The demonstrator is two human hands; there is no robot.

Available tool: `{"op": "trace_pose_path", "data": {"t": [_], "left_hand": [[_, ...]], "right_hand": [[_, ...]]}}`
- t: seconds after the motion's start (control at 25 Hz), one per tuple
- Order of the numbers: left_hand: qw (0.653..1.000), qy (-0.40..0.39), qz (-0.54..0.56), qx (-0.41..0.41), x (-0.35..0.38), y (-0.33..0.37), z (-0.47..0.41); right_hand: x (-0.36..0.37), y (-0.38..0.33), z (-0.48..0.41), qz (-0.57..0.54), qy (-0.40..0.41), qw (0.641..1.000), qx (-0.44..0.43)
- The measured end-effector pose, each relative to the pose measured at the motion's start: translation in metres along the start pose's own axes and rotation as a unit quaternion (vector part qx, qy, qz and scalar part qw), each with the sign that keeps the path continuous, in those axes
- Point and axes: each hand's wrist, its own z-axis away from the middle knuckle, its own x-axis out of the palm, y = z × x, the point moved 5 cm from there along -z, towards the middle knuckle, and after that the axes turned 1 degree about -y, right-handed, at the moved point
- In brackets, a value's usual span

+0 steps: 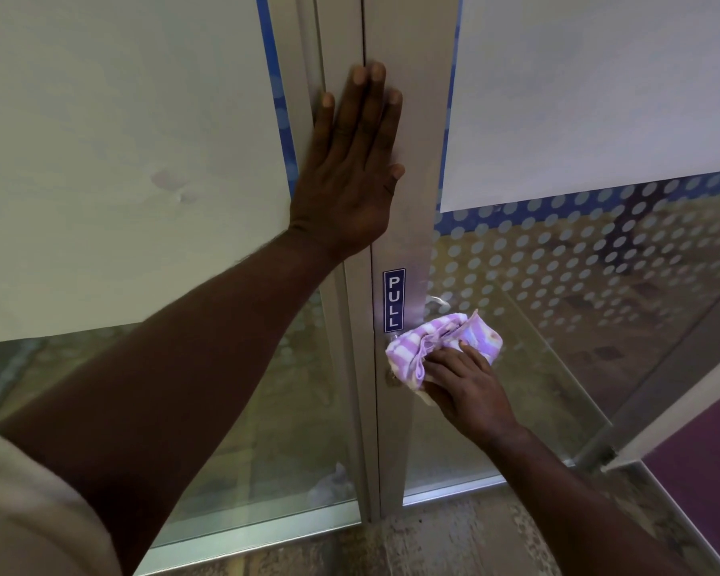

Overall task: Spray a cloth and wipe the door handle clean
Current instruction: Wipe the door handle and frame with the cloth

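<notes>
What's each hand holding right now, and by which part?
The right hand grips the bunched cloth by its lower side, against the door handle. The left hand holds nothing; it presses flat on the door frame.

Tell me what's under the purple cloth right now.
Mostly the door handle: the cloth is bunched over it, so only a silver curve shows above. A brass-coloured lock peeks out at its lower left. The rest is hidden.
</notes>
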Motion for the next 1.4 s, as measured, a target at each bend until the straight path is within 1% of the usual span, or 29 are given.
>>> {"op": "trace_pose_path", "data": {"t": [0.2,0.32,0.44,0.56,0.8,1.2,1.4], "left_hand": [[1.000,0.005,-0.001,-0.004,0.000,0.000,-0.001],[1.000,0.007,-0.004,-0.003,-0.001,0.001,0.000],[1.000,0.008,-0.007,-0.004,0.000,0.001,0.000],[1.000,0.008,-0.011,-0.004,0.001,0.000,0.000],[1.000,0.012,-0.022,0.000,-0.001,0.000,-0.001],[1.000,-0.008,-0.021,-0.004,-0.003,0.000,-0.002],[1.000,-0.011,-0.026,-0.007,-0.004,0.002,-0.001]], "right_hand": [[0.010,-0.020,-0.017,-0.012,-0.001,1.000,-0.006],[0.018,-0.036,-0.030,-0.018,0.000,1.000,0.008],[0.022,-0.037,-0.028,-0.008,0.003,1.000,0.013],[0.020,-0.028,-0.021,-0.008,0.011,1.000,-0.009],[0.013,-0.001,-0.006,-0.050,0.023,0.998,-0.044],[0.004,0.035,0.006,-0.060,0.007,0.998,-0.033],[0.006,0.048,0.010,-0.121,0.007,0.993,-0.007]]}}
